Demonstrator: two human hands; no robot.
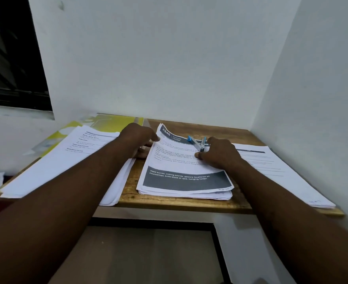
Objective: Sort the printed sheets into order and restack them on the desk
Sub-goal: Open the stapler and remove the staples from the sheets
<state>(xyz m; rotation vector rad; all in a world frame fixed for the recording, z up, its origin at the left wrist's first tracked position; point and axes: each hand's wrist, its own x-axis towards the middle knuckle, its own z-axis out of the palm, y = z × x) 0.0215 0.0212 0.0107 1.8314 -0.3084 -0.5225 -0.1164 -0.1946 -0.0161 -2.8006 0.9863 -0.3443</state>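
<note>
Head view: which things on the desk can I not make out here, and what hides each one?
- Small print on the middle stack: too small, and the right hand covers part.
- Blue tool: near end hidden behind the right hand.
- Most fingers of the left hand and of the right hand: hidden by the hands' backs, grip unclear.
- Left stack: partly crossed by the left forearm.
- Page mark on the right stack: too small.

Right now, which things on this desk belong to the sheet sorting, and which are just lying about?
Job: middle stack, pinched at its left edge by the left hand, pressed by the right hand; left stack; right stack; desk.
Lying about: stapler on the middle stack beside the right hand; yellow folder partly under the left stack.
</note>
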